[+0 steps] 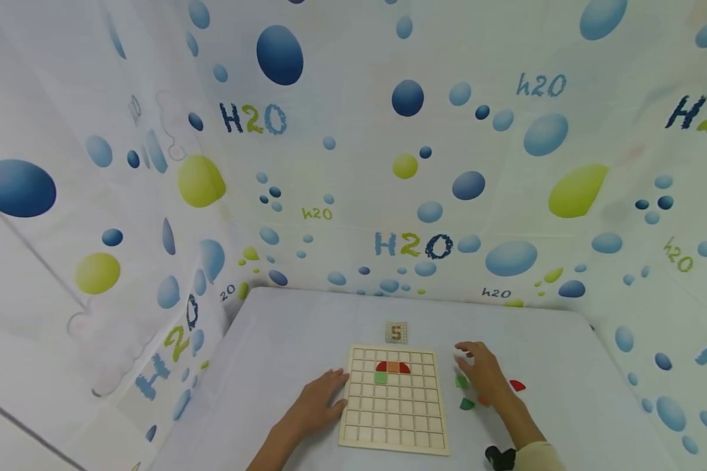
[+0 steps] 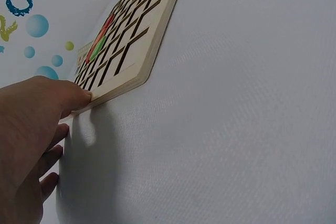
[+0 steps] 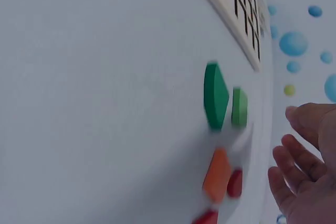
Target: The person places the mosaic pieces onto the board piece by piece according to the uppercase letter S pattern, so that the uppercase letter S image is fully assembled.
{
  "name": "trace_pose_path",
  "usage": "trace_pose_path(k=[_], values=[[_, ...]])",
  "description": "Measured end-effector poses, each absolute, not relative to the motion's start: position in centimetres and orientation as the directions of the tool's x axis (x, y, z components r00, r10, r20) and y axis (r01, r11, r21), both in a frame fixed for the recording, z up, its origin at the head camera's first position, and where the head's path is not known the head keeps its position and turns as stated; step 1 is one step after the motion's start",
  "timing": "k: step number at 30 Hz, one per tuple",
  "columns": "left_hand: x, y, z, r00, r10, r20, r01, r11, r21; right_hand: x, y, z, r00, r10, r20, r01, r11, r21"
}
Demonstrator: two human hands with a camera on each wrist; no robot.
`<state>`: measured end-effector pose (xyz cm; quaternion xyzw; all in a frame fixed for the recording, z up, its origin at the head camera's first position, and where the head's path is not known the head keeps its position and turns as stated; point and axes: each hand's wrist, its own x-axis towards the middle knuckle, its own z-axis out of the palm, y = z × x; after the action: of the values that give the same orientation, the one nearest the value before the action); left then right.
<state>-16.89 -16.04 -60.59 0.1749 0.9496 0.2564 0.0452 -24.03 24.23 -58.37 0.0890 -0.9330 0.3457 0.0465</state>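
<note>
white table (image 1: 271, 353), one grid board (image 1: 393, 420) mid-table. i'd call this early: four pieces seated near the board's top, most cells bare, loose ones likely left to place. two hands: i have the left hand (image 1: 318, 404) at the board's left edge, thumb touching, fingers relaxed; right hand (image 1: 484, 373) above the table near the loose pieces, fingers slightly bent, grasping nothing i can see. one "s" card (image 1: 397, 332) just beyond the board. seated: two red pieces (image 1: 404, 368), one orange piece (image 1: 393, 367), one green square (image 1: 380, 377). loose, right of board: one light green square (image 1: 461, 381), one dark green piece (image 1: 467, 404), one loose orange piece (image 3: 217, 177), two loose red pieces (image 3: 235, 183).
</note>
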Motion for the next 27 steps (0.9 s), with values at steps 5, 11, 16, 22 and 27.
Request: trace_pose_path(k=[5, 11, 16, 22, 27], values=[[-16.8, -16.1, -60.8, -0.934, 0.358, 0.006, 0.313, 0.806, 0.502, -22.6, 27.1, -58.0, -0.994, -0.092, 0.055, -0.106, 0.771, -0.628], [-16.8, -16.0, -60.7, -0.938, 0.347, -0.002, 0.298, 0.808, 0.509, -22.0, 29.0, -59.0, -0.995, -0.097, 0.002, -0.078, 0.789, -0.610], [-16.7, -16.0, -60.5, -0.943, 0.332, -0.025, 0.269, 0.805, 0.529, -22.1, 29.3, -59.9, -0.995, -0.098, -0.009, -0.074, 0.803, -0.591], [-16.7, -15.9, -60.5, -0.941, 0.339, -0.015, 0.280, 0.799, 0.533, -22.0, 29.0, -59.6, -0.997, -0.068, -0.040, -0.032, 0.816, -0.577], [-16.6, -16.0, -60.6, -0.936, 0.351, 0.025, 0.311, 0.791, 0.526, -21.8, 28.6, -59.3, -0.997, -0.069, -0.039, -0.035, 0.827, -0.562]])
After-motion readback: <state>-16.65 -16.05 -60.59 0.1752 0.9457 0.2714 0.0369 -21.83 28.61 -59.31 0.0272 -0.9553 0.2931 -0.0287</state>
